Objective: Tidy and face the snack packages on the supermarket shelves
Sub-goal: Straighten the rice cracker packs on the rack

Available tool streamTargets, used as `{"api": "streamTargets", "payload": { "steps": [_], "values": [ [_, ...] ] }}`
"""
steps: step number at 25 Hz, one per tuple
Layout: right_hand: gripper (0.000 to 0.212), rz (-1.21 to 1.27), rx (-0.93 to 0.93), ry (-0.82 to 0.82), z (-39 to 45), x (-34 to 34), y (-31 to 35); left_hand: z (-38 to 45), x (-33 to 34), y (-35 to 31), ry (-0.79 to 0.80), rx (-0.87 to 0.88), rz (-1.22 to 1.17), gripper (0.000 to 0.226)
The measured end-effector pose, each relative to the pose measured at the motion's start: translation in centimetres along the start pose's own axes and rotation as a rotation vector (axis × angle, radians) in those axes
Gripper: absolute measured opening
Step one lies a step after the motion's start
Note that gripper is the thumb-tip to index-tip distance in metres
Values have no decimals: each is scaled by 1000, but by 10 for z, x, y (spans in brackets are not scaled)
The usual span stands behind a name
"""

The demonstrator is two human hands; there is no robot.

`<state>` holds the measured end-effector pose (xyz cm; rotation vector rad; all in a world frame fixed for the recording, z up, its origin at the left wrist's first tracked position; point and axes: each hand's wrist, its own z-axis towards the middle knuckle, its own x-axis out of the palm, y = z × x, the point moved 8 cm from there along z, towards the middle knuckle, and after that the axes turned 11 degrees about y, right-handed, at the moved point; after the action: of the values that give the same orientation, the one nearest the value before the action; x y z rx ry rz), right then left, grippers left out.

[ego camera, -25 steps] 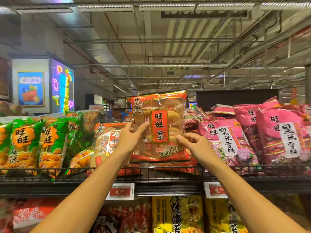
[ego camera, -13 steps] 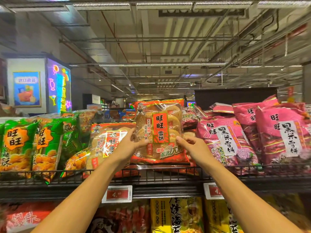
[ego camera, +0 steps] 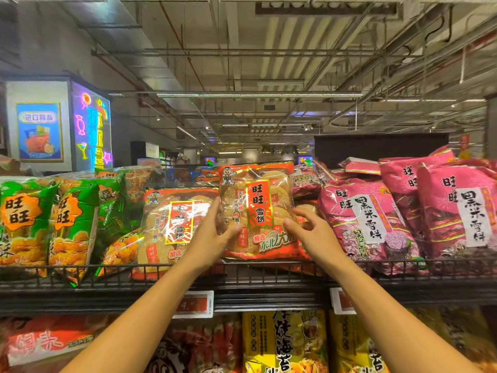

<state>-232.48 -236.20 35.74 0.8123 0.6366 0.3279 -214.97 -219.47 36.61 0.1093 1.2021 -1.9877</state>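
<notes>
Red and clear film, that bag [ego camera: 258, 211] in the middle: a second ago it was up off the wire shelf [ego camera: 269, 275] between both hands, and now it has come down so its bottom edge sits at the front rail, upright, label facing out. The left hand [ego camera: 212, 235] has it at its nine o'clock edge, thumb across the front of the film and fingers behind, so that grip is closed on the bag. The right hand [ego camera: 312, 232] has changed more: it was pinching the bag's lower corner, and now its fingers are spread and loosely curled at the bag's four o'clock, just beside or barely brushing the film, holding nothing that I can make out. So the set-down looks finished or nearly so, and the release half begun. The bag stands taller and further forward than its twin [ego camera: 174, 224] at nine o'clock, which leans back, and it hides whatever lies behind it. At three o'clock the pink bags [ego camera: 368, 219] slump against one another; far over at nine o'clock the green bags [ego camera: 72, 227] tilt and droop over the rail. I'd judge this one bag faced, provided it stays up once the left hand lets go, with the twin the likely next to straighten.
</notes>
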Motion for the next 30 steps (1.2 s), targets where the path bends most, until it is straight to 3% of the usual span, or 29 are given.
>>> {"api": "streamTargets", "payload": {
  "steps": [6,11,17,24,30],
  "values": [
    [49,-113,28,-8,-3,1,-5,-7,-4,4,-121,40,217,81],
    [50,-229,48,3,-10,4,-2,-10,4,0,-122,134,414,66],
    [56,-200,47,18,-15,6,3,-15,1,-4,-105,170,334,54],
    [57,-3,-77,-9,-49,-17,17,-19,1,-7,-41,154,308,63],
    [61,-22,-192,-92,-85,-85,24,-34,30,-51,5,230,174,57]
  ]
}}
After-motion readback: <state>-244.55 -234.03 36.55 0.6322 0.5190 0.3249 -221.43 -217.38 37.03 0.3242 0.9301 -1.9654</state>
